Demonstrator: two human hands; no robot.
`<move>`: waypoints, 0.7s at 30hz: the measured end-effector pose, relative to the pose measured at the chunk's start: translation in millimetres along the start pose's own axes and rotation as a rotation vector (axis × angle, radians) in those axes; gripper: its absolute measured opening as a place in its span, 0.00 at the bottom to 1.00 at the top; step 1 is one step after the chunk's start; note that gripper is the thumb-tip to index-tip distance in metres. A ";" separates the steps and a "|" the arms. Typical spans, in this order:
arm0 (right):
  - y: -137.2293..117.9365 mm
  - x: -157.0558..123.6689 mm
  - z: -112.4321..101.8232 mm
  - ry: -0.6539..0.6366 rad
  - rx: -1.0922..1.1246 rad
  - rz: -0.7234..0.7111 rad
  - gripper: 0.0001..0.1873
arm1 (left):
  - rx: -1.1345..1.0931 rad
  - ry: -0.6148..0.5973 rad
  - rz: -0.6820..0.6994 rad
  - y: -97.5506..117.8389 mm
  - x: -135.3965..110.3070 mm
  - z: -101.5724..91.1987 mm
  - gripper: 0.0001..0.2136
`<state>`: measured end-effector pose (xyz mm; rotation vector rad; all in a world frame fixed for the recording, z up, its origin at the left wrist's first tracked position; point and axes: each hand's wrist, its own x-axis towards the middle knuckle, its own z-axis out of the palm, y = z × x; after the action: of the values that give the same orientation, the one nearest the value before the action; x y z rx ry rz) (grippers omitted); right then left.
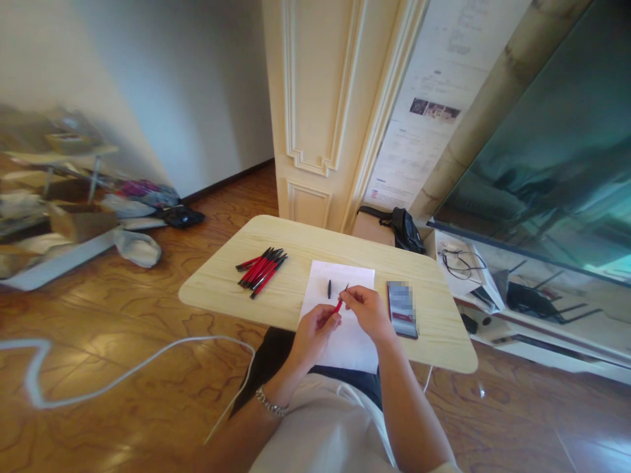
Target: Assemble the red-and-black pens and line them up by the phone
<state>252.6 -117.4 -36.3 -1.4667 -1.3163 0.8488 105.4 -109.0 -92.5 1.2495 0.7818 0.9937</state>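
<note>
My left hand [314, 332] is closed around a red pen barrel [338, 306], held upright-tilted over a white sheet of paper [345, 351]. My right hand [367, 312] pinches at the barrel's upper end, where a thin dark pen refill [346, 287] sticks up between the fingertips. Fingers hide most of both parts, so how far the refill sits in the barrel cannot be told. On the paper, just beyond my left hand, lies a small black pointed pen part [329, 289]. A pile of several red-and-black pens [262, 269] rests at the table's left.
A phone [403, 310] lies right of the paper on the pale wooden table [211, 282]. A black bag [408, 230] sits behind it, near a low white cabinet [542, 338] with a router and cables. A white cable [148, 371] crosses the floor at left.
</note>
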 end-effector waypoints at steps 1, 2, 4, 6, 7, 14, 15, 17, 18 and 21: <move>1.2 0.1 0.5 0.003 -0.021 0.001 0.15 | 0.002 0.001 -0.002 -0.2 0.0 -0.2 0.13; 2.5 0.2 0.9 0.011 -0.041 0.003 0.15 | 0.001 0.000 -0.004 -0.2 -0.2 -0.4 0.13; 4.2 0.1 1.5 0.035 -0.079 0.007 0.15 | -0.002 -0.005 -0.008 0.9 -1.0 -0.8 0.12; 4.5 -0.2 1.0 0.047 -0.112 0.006 0.15 | -0.008 -0.011 -0.012 3.0 -2.1 -1.1 0.12; 4.0 -0.3 0.4 0.046 -0.124 0.002 0.15 | -0.011 -0.014 -0.014 4.2 -2.5 -1.0 0.12; -2.2 -0.1 -4.0 0.004 -0.173 -0.039 0.13 | -0.017 -0.016 -0.015 4.4 -3.0 0.0 0.12; -1.9 -0.2 -3.5 -0.001 -0.183 -0.035 0.13 | -0.014 -0.014 -0.012 2.9 -3.2 -0.2 0.12; -0.3 -0.4 -2.2 -0.006 -0.195 -0.022 0.12 | -0.006 -0.015 -0.008 0.2 -4.0 -1.0 0.11; 1.0 -0.5 -1.6 -0.010 -0.193 -0.016 0.12 | -0.002 -0.018 -0.009 -0.7 -4.5 -1.4 0.11; 6.5 0.3 -2.1 -0.077 -0.153 -0.010 0.11 | -0.018 -0.026 -0.021 -0.7 -5.4 -2.9 0.11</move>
<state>256.7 -117.3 -41.8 -1.5576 -1.4717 0.8202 100.8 -112.8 -93.9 1.2344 0.7630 0.9638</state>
